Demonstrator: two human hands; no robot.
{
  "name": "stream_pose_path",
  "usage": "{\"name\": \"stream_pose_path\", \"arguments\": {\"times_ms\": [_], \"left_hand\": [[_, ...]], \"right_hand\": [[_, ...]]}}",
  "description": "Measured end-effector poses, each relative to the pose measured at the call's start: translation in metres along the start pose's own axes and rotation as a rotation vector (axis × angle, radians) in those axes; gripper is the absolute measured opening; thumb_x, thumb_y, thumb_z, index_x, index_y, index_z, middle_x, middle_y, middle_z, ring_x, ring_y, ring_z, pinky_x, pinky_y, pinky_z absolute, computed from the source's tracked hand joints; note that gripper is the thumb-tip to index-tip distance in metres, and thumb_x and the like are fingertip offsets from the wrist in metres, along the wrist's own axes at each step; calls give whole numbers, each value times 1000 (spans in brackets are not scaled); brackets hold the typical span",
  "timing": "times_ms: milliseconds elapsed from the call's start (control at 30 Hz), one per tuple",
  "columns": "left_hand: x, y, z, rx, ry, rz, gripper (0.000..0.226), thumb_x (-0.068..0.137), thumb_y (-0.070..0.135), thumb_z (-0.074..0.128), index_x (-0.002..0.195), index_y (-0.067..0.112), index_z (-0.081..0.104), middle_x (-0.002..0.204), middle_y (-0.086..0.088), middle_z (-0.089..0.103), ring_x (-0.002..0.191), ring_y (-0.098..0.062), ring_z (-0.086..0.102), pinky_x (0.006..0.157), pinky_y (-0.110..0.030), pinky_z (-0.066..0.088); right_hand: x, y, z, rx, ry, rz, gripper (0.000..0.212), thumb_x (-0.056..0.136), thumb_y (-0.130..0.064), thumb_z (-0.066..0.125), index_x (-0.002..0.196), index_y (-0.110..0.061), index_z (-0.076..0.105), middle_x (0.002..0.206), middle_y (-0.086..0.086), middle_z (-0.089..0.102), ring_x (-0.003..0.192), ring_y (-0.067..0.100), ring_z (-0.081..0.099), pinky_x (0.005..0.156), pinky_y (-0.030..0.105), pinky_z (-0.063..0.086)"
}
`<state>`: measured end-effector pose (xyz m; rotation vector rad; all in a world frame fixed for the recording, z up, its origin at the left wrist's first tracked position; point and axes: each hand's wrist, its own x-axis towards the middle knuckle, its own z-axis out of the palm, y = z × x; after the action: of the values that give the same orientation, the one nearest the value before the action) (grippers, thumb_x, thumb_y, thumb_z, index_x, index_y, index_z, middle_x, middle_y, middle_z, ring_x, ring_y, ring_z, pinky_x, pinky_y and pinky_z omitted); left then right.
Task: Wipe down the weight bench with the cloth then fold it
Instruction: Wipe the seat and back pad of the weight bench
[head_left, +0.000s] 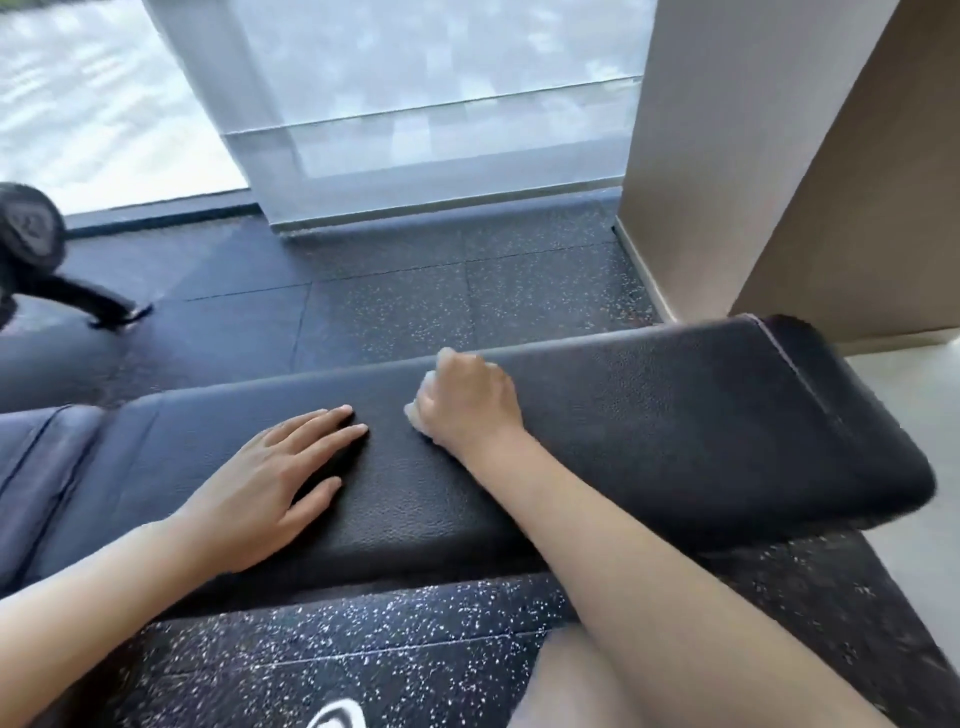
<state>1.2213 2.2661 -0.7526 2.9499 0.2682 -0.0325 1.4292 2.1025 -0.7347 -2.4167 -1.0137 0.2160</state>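
The bench (649, 441), padded in black textured vinyl, ran across the middle of the frame from the left edge to a rounded end at the right; a seam split off a second pad at the far left. The left hand (270, 478) lay flat on the pad at centre left, palm down, fingers (332, 415) straight and slightly spread, pointing to the upper right; it held nothing. The right hand (470, 400) sat just right of it near the pad's far edge, fingers curled down into a fist around the cloth (415, 413); only pale bits of cloth showed, at the thumb side and above the knuckles, and most of it was hidden under the hand; the fist pressed it against the pad. Both forearms came up from the bottom of the frame; the hands were near each other but apart. Speckled rubber floor (415, 291) lay beyond the bench and below it; a window (415, 78) filled the top, a beige wall (753, 156) the upper right, and a dark machine part (31, 228) stood at the left edge.
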Motion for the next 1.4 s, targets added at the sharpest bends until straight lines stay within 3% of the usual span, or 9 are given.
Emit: {"name": "stream_pose_path", "arguments": {"times_ms": [133,367,467,633,833,1033,1200,1400], "left_hand": [[-44,-25,-4,-13,33,-131,60,101,54,37,159,43,30,168,16,25,155,-13,27,127,-29,15],[-39,-8,20,-62,180,-229,59,96,49,42,155,42,41,164,9,38,151,-24,34,118,-59,31],[-28,-5,21,-67,204,-212,58,95,52,41,153,44,44,162,11,40,151,-23,34,120,-58,28],[-27,-3,22,-76,230,-216,58,94,52,41,151,42,47,161,9,42,151,-23,33,122,-57,25],[-28,-2,24,-76,260,-215,58,91,52,42,147,40,52,159,6,46,149,-24,36,122,-57,25],[-27,-4,26,-73,284,-203,58,91,51,41,145,36,54,156,4,48,146,-26,39,120,-59,27],[-27,-8,28,-97,286,-208,60,90,52,40,144,27,53,156,4,49,147,-26,38,121,-58,26],[-27,-10,31,-108,305,-193,58,90,52,41,137,23,57,156,2,50,147,-26,39,121,-58,26]], "right_hand": [[-29,-66,39,48,-93,-154,34,87,-33,71,87,-18,41,96,14,72,93,38,70,71,37,49],[-28,-48,26,-16,-72,-162,24,91,-34,59,86,-15,44,94,10,70,90,38,68,67,34,35],[-24,1,-1,-75,50,-38,24,91,-35,58,83,-16,48,91,9,70,89,36,67,66,34,34],[-29,102,-63,-173,259,347,28,84,-39,66,81,-13,55,88,19,70,88,44,66,76,44,52],[-18,74,-51,-160,311,510,26,78,-33,67,84,-8,60,91,21,71,89,44,66,77,41,52],[-9,-18,2,-135,225,391,32,83,-36,68,94,-8,61,102,17,71,98,41,67,75,36,48],[-20,-91,50,-101,158,228,26,93,-36,57,95,-10,61,102,17,71,97,41,66,76,39,47],[-67,-78,48,-171,125,63,28,93,-42,56,81,-19,47,83,9,70,82,38,66,66,39,44]]}}
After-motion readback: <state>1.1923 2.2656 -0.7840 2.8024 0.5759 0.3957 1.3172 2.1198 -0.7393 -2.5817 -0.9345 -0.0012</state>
